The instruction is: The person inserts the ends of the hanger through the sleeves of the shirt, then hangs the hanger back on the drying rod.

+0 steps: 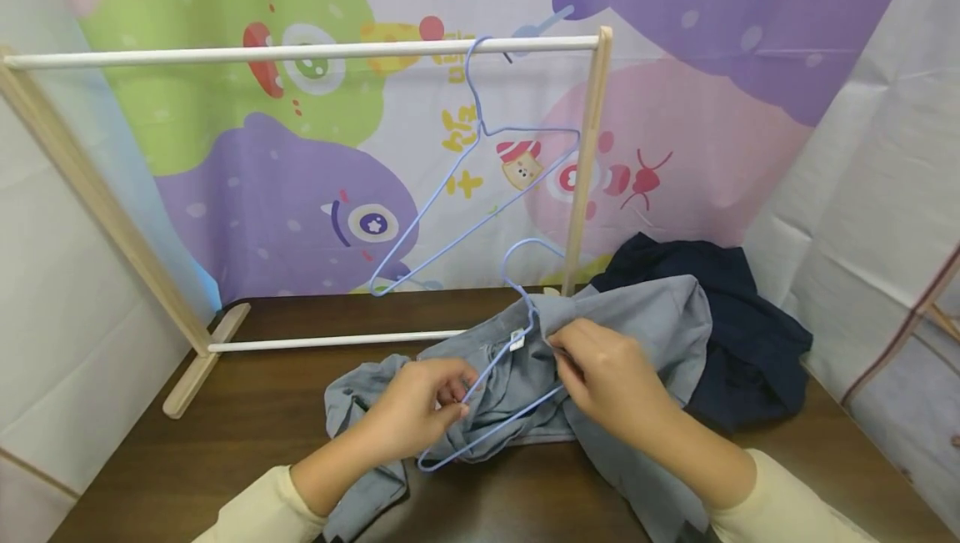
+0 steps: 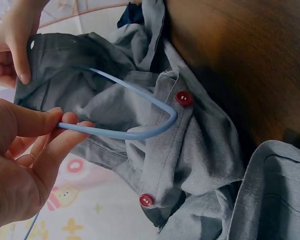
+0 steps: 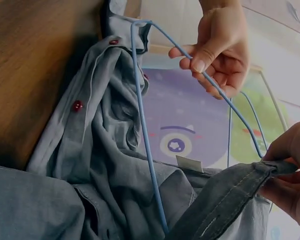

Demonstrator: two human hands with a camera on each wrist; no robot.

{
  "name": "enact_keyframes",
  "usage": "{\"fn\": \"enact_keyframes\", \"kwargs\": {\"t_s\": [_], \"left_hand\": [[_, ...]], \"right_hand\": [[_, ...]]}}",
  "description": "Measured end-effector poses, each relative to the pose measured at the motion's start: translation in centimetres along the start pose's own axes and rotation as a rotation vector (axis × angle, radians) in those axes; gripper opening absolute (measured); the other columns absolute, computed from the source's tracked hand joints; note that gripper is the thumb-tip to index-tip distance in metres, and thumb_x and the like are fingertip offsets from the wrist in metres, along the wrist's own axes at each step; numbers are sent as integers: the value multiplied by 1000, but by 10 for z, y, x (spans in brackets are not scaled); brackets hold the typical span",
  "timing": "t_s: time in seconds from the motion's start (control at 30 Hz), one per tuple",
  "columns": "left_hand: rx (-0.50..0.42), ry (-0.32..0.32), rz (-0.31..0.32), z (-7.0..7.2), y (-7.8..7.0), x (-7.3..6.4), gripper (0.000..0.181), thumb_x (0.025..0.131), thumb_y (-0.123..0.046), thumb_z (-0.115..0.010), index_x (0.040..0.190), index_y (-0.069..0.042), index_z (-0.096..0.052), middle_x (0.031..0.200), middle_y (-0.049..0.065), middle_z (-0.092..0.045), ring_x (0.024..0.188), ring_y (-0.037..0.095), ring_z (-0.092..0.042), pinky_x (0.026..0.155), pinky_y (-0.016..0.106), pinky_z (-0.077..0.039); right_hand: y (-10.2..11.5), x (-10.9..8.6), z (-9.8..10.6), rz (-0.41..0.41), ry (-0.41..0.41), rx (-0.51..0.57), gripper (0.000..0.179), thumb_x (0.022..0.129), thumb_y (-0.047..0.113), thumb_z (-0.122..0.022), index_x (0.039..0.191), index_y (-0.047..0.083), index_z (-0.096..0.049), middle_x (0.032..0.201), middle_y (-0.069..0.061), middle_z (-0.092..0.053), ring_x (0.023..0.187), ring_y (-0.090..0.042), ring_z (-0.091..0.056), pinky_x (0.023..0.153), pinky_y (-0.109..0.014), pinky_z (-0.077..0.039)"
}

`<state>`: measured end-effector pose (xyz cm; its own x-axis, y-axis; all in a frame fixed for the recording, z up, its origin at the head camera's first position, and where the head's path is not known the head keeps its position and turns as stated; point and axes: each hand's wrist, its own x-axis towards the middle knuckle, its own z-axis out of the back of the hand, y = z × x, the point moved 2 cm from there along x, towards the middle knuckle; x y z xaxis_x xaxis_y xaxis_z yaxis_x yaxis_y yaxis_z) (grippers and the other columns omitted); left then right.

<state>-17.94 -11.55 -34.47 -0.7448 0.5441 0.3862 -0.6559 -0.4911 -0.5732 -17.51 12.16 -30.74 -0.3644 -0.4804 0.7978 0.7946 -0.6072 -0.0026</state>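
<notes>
A grey-blue shirt with red buttons lies bunched on the table. My left hand pinches one slanting arm of a light blue clothes hanger between thumb and fingers. The hanger's other shoulder goes in under the shirt's collar side, and its hook rises above the neckline near a white label. My right hand pinches the shirt's edge by the collar, with the cloth folded between thumb and fingers in the right wrist view. The hanger's left end lies over the shirt front, outside the cloth.
A clothes rack with a white top rail and wooden posts stands behind. From the rail hangs another blue hanger. A dark navy garment lies at the right on the brown table. A cartoon-print curtain hangs behind.
</notes>
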Motion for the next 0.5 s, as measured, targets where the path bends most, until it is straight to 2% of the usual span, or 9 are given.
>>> {"fn": "enact_keyframes", "kwargs": {"t_s": [0.07,0.17,0.3,0.4,0.5], "left_hand": [[-8,-1,1,-2,1,2,23,78,9,-73,97,-2,-66,75,-5,-59,67,4,-55,61,25,-51],[0,-7,-16,-4,3,5,23,78,9,-73,97,-3,-66,76,-4,-60,68,5,-56,62,24,-51],[14,-18,-42,-5,5,9,24,77,11,-73,95,-4,-66,76,-2,-62,67,6,-57,62,22,-51],[25,-24,-45,-3,6,12,25,76,11,-73,95,-4,-66,75,-1,-63,65,6,-58,60,22,-50],[57,-29,-55,-2,6,14,26,76,12,-72,96,-4,-67,75,0,-63,65,7,-58,60,22,-50]], "right_hand": [[-1,-1,0,1,13,4,17,72,-8,-69,87,1,-66,80,-4,-64,65,-14,-58,55,-31,-50],[-6,-3,3,-12,89,-4,17,74,-5,-71,89,3,-67,82,-3,-64,68,-13,-59,58,-31,-51],[-15,-2,14,-51,197,-33,16,78,11,-78,91,8,-68,82,1,-62,69,-9,-56,59,-29,-49],[-23,5,26,-70,186,-74,21,79,21,-79,92,8,-69,84,-1,-63,73,-13,-58,62,-33,-50],[-30,16,36,-67,171,-128,27,81,22,-77,98,4,-70,94,-7,-66,87,-23,-62,74,-41,-53]]}}
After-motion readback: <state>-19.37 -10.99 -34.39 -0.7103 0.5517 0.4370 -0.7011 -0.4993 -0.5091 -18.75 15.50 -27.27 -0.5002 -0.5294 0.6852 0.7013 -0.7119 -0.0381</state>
